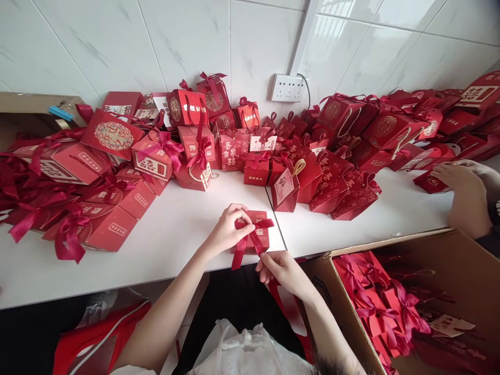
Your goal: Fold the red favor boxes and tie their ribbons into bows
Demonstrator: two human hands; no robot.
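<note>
At the near edge of the white bench [175, 229], seen from the head camera, a small red gift box [261, 234] lies flat with a dark red ribbon [250, 240] across it. The left hand [228, 229] rests on the box's left end, its grip pinched together on the ribbon's knot. The right hand [283, 271] sits just below the box, off the bench edge, its grip closed on one trailing ribbon tail. Farther back, a crowd of red boxes and bags [242, 140] with bows runs along the tiled wall [187, 41], under a white socket [287, 87]. A cardboard carton [449, 250] at lower right holds more red ribboned boxes. Another person's hand [464, 192] rests on the bench at far right.
</note>
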